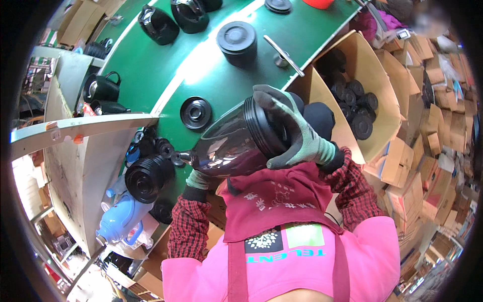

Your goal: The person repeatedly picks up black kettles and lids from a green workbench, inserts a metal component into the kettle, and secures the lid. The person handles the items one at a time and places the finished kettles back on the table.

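While the pale-green-gloved right hand point(301, 135) grips the black ribbed collar point(259, 130) of a smoky, see-through tapered vessel point(221, 143), tilted near the green flat-topped bench point(138, 68), the left hand point(197, 180) is mostly hidden by its narrow end, its grip impossible to tell.

On my left I see 1 blue jug point(121, 219) near a clear bottle point(106, 202); on my right cartons point(431, 168) lie heaped; ahead, a red thing point(318, 3) shows only partly.
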Tool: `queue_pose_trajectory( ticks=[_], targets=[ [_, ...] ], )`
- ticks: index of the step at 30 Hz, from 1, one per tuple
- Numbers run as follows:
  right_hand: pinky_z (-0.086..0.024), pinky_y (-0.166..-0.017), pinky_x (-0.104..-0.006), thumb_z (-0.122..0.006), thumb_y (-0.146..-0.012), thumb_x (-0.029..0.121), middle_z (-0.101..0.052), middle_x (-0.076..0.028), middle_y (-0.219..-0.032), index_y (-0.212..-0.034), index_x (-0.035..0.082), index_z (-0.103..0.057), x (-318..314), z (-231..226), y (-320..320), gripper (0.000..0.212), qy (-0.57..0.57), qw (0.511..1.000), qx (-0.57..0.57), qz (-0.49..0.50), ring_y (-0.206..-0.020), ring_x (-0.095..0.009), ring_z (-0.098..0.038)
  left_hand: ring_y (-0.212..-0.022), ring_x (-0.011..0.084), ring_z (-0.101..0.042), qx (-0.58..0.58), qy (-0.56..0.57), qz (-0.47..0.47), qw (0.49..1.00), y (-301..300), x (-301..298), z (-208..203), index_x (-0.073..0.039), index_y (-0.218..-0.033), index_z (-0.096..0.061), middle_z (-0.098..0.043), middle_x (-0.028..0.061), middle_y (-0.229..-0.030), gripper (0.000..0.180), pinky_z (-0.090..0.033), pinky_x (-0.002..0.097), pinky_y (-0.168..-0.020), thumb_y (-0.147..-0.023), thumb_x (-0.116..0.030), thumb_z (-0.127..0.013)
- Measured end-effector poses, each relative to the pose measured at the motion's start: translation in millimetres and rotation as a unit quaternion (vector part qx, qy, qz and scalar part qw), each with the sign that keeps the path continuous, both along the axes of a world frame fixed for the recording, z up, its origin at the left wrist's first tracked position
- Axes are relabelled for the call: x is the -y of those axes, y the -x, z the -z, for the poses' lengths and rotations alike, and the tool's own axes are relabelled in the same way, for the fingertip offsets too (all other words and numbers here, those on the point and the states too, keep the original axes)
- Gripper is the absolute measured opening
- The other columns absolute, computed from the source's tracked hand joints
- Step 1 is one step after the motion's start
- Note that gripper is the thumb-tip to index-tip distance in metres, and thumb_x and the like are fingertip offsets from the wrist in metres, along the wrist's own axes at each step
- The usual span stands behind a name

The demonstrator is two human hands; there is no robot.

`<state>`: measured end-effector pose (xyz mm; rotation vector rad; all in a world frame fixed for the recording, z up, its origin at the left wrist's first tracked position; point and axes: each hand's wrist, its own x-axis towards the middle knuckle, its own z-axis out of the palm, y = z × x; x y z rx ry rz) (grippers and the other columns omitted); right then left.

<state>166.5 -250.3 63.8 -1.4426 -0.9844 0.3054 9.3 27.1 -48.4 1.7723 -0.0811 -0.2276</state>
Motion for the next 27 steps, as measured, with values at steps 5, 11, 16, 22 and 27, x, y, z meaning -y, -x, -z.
queue_pose_trajectory(
  ticks=[5,11,16,22,27],
  targets=[
    [-0.026,-0.120,-0.0465,-0.097,-0.061,0.043,-0.027,-0.020,-0.159,-0.157,0.007,-0.039,23,-13,17,0.118,0.057,0.997,0.036,0.026,-0.146,-0.036,-0.033,-0.124,0.0246,-0.060,-0.091,0.112,-0.033,0.989,4,16,-9,-0.007,-0.141,-0.056,-0.060,0.0124,-0.140,0.051,-0.049,0.0400,-0.107,-0.094,-0.021,-0.068],
    [-0.024,-0.122,-0.0456,-0.097,-0.061,0.041,-0.027,-0.018,-0.159,-0.158,0.008,-0.037,38,-2,33,0.118,0.016,0.999,-0.028,0.041,-0.149,-0.035,-0.028,-0.123,0.0224,-0.059,-0.102,0.111,-0.041,0.988,7,29,-25,-0.006,-0.142,-0.055,-0.060,0.0117,-0.139,0.049,-0.049,0.0385,-0.106,-0.096,-0.020,-0.066],
    [-0.019,-0.123,-0.0451,-0.094,-0.066,0.038,-0.023,-0.017,-0.163,-0.161,0.008,-0.029,46,20,45,0.119,0.006,0.995,-0.092,0.027,-0.152,-0.034,-0.023,-0.122,0.0206,-0.059,-0.096,0.108,-0.061,0.988,15,33,-31,-0.005,-0.142,-0.054,-0.060,0.0112,-0.139,0.047,-0.049,0.0373,-0.106,-0.098,-0.018,-0.064],
    [-0.050,-0.095,-0.0415,-0.072,-0.090,0.027,-0.042,-0.014,-0.155,-0.161,0.006,-0.022,137,51,101,0.089,0.121,0.883,-0.425,0.159,-0.115,-0.026,-0.057,-0.121,0.0184,-0.058,-0.068,0.174,-0.032,0.982,30,63,-7,-0.005,-0.143,-0.053,-0.060,0.0106,-0.139,0.045,-0.048,0.0359,-0.106,-0.100,-0.017,-0.062],
    [-0.046,-0.100,-0.0385,-0.069,-0.093,0.032,-0.042,-0.012,-0.153,-0.161,0.006,-0.023,128,56,94,0.086,0.135,0.916,-0.360,0.111,-0.120,-0.023,-0.053,-0.121,0.0166,-0.057,-0.061,0.343,-0.046,0.936,68,89,49,-0.004,-0.143,-0.052,-0.060,0.0100,-0.139,0.044,-0.048,0.0347,-0.106,-0.102,-0.016,-0.060]
  ],
)
